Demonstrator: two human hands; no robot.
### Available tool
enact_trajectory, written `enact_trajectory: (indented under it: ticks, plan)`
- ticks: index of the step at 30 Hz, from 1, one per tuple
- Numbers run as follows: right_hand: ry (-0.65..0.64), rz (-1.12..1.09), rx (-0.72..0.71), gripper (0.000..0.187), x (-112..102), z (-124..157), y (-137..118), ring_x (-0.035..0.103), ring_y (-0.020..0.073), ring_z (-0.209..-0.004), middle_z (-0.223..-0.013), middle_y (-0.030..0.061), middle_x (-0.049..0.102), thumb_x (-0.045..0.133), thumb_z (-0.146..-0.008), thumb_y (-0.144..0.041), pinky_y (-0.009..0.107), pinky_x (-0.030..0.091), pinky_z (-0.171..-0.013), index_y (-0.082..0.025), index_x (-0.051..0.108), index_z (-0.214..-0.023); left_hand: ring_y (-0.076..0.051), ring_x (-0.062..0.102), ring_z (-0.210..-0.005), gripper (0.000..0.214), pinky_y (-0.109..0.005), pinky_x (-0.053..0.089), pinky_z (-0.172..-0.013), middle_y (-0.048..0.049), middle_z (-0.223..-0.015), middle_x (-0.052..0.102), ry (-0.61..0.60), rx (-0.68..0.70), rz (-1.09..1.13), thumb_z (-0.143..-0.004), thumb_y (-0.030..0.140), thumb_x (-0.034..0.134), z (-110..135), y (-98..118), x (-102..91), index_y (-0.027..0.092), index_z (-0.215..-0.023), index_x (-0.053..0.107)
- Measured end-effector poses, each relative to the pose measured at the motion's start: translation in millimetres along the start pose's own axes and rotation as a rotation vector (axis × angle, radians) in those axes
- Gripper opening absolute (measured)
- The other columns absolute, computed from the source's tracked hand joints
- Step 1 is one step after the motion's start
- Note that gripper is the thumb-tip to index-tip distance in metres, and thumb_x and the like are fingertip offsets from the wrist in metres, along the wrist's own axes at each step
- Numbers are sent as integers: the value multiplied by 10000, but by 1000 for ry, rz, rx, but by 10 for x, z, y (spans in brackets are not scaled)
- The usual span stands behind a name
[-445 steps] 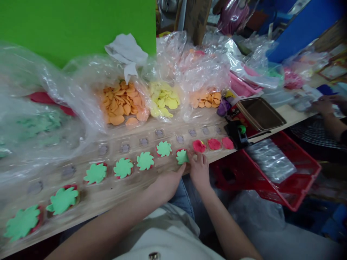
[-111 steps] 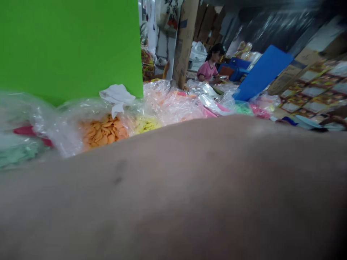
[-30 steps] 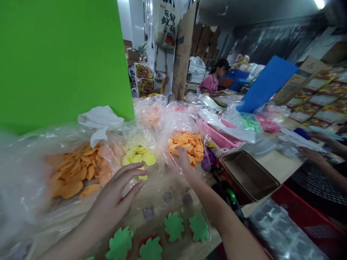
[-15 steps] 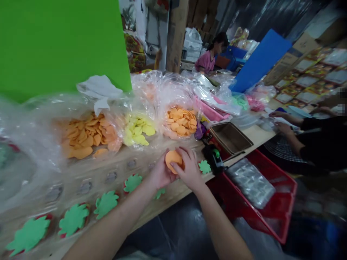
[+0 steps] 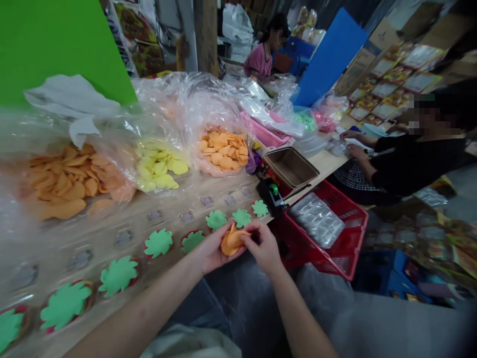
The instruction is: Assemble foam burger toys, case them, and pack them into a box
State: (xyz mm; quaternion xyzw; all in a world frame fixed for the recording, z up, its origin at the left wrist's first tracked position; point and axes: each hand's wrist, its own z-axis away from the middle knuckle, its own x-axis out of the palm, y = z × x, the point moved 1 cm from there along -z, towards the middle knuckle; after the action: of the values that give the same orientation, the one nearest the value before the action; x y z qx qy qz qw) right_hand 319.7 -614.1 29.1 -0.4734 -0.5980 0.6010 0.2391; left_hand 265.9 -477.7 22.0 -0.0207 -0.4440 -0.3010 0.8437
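My left hand (image 5: 211, 250) cups a small stack of orange foam discs (image 5: 231, 239) just off the near edge of the wooden board (image 5: 167, 209). My right hand (image 5: 265, 246) pinches the stack's right side, bending the top disc. On the board runs a row of green leaf-shaped foam pieces (image 5: 159, 242) lying on red pieces. Behind them sit open plastic bags of orange discs (image 5: 223, 149), yellow discs (image 5: 158, 166) and larger orange discs (image 5: 65, 179).
A red basket (image 5: 328, 231) with clear packets stands to the right below the table, beside a black tool (image 5: 271, 193) and a brown tray (image 5: 290, 166). A person in black (image 5: 413, 159) works at the right; another person in pink (image 5: 259, 57) sits far back.
My right hand took orange discs from the bag and brought them to my left hand; both hands have come back to the near edge, and the view has swung right.
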Motion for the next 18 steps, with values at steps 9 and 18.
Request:
enact_trajectory:
  ticks: [9, 18]
  plan:
    - [262, -170, 345, 310, -527, -297, 421, 591, 173, -742, -837, 47, 643, 620, -745, -427, 330, 485, -687, -163, 612, -907, -162, 662, -757, 266, -208, 558, -568, -40, -851, 659, 164, 114, -130, -749, 355, 656, 42, 171, 103, 138, -900, 621]
    - [141, 970, -368, 186, -418, -561, 847, 550, 207, -871, -905, 99, 626, 473, -869, -183, 366, 464, -817, -174, 646, -937, -210, 672, -761, 203, -279, 567, -571, -50, -820, 662, 154, 31, -101, -830, 292, 528, 28, 137, 151, 145, -947, 603]
